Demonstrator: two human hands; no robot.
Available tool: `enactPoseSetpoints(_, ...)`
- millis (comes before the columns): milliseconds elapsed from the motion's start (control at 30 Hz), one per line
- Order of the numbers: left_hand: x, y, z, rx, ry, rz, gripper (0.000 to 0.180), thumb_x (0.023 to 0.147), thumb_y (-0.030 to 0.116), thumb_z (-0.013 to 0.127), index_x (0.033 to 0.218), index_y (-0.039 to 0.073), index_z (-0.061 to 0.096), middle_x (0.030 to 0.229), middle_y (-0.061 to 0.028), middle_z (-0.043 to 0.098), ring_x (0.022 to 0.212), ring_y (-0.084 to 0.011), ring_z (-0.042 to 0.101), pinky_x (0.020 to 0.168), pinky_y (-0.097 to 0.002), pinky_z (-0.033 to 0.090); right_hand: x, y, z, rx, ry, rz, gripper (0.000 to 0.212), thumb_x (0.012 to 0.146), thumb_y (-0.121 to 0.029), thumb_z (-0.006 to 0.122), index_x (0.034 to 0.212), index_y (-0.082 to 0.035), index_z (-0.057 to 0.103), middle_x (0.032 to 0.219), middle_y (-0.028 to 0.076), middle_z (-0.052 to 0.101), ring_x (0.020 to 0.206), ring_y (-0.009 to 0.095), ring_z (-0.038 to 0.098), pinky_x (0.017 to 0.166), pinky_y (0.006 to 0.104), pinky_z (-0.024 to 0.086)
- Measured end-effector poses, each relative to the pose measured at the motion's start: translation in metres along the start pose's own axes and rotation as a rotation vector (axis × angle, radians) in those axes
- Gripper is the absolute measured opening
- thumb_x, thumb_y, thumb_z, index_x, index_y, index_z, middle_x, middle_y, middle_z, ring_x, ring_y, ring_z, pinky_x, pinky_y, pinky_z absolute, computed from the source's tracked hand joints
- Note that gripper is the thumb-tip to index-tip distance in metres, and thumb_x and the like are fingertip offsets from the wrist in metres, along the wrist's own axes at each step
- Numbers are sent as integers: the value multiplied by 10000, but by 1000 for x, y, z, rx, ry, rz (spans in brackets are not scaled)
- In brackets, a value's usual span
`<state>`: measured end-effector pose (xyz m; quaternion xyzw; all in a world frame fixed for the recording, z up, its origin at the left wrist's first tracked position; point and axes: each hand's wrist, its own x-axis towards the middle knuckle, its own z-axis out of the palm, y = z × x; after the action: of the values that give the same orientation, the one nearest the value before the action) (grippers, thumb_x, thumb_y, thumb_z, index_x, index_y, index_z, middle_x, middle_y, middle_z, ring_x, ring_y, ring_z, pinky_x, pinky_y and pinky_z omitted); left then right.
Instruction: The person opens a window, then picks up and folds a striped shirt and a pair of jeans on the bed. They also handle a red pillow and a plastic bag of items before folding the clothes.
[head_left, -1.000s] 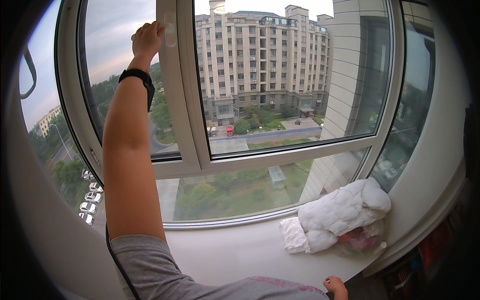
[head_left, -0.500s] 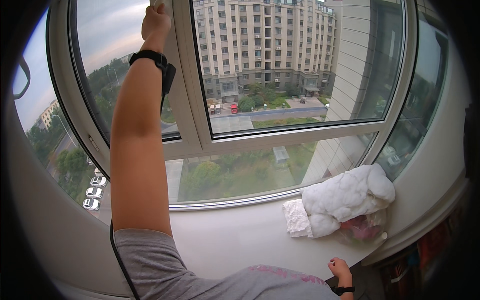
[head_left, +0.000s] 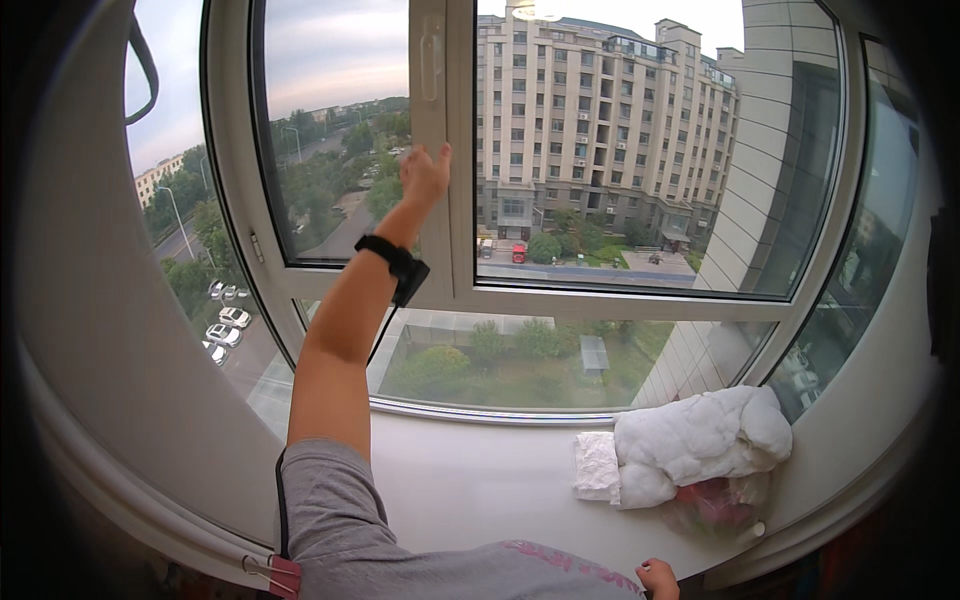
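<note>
My left hand [head_left: 425,176] is raised in front of the white frame of the window sash [head_left: 432,240], just below its handle [head_left: 431,62]. The handle points straight down along the frame and the hand is apart from it. The thumb stands up, away from the loosely bent, slightly blurred fingers, and nothing shows between them. My right hand [head_left: 657,577] is low at the front edge of the sill, with its fingers curled in and no object visible in it.
A rolled white quilted bundle [head_left: 700,440] lies on the right of the sill [head_left: 470,490], a white tissue pack [head_left: 597,468] at its left end. Below it sits a clear plastic bag with something reddish inside [head_left: 715,500]. A pink clip [head_left: 284,575] is at lower left.
My left hand has come down from the top of the window sash, uncovering the handle. The whole view has shifted, and my right hand sits lower in it.
</note>
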<state>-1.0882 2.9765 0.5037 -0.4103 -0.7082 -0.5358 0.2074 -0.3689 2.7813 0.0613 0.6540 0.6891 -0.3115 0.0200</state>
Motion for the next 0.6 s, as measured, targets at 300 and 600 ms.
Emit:
enactPoseSetpoints(300, -239, -50, -326, 774, 597, 265, 455, 790, 208, 667, 1168, 40, 476, 1170, -179, 433, 1097, -357, 429, 932, -485, 339, 31, -37, -3, -213, -154, -289, 406, 839, -325, 550, 1098, -15, 593, 1062, 255, 611, 1024, 400, 565, 891, 427, 445)
enactPoseSetpoints(600, -290, -19, -574, 1380, 1109, 283, 592, 795, 261, 677, 1273, 59, 390, 1249, -164, 419, 1158, -340, 424, 923, -464, 391, 52, -66, 30, -387, -343, -479, 453, 875, -360, 553, 1212, -60, 512, 1113, 255, 591, 1072, 383, 551, 932, 441, 423)
